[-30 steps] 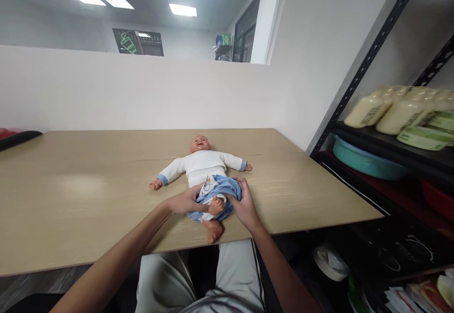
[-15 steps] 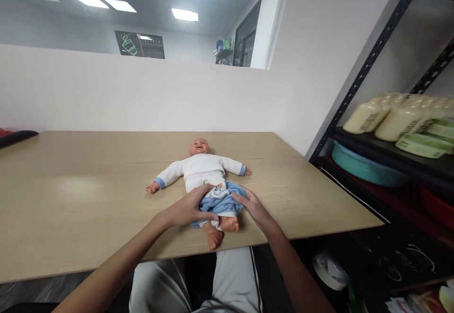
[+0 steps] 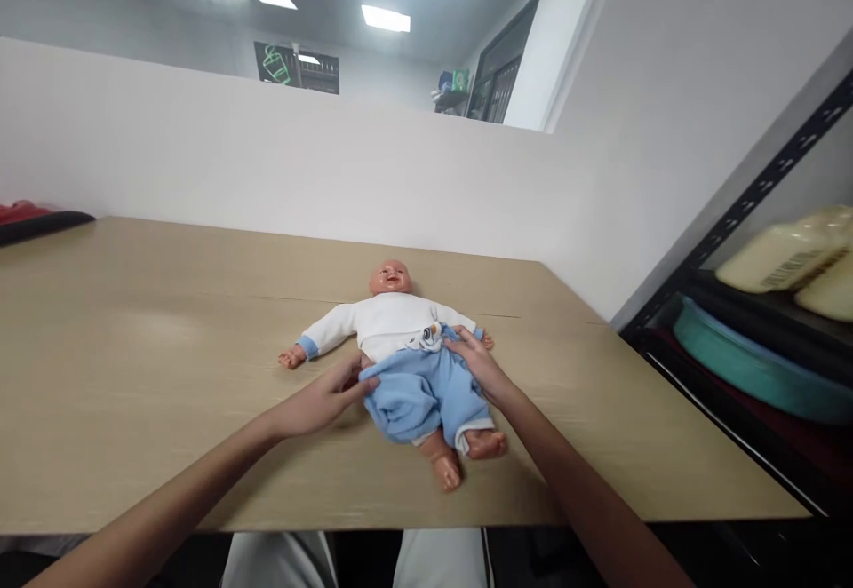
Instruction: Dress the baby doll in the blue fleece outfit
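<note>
A baby doll (image 3: 392,279) lies on its back on the table, head toward the wall and feet toward me, in a white top (image 3: 393,317) with blue cuffs. Light blue doll pants (image 3: 413,393) with a cartoon face at the front cover its legs, and both bare feet stick out of the white-edged leg openings. At the waistband's left side my left hand (image 3: 338,395) is closed, thumb over the cloth and fingers partly hidden behind it. On the opposite side, my right hand (image 3: 481,364) grips the waist edge close to the doll's cuffed arm.
The wooden table (image 3: 166,393) ends at a white half wall (image 3: 299,170). To the right stands a black metal rack (image 3: 766,184) with cream bottles (image 3: 786,255) and a teal basin (image 3: 753,357). A dark object with red cloth (image 3: 27,211) sits at the far left.
The pants, bunched low on the legs before, now stretch smoothly up to the doll's waist. Both hands have moved up with the waistband, and the doll's legs have swung right. The view has shifted.
</note>
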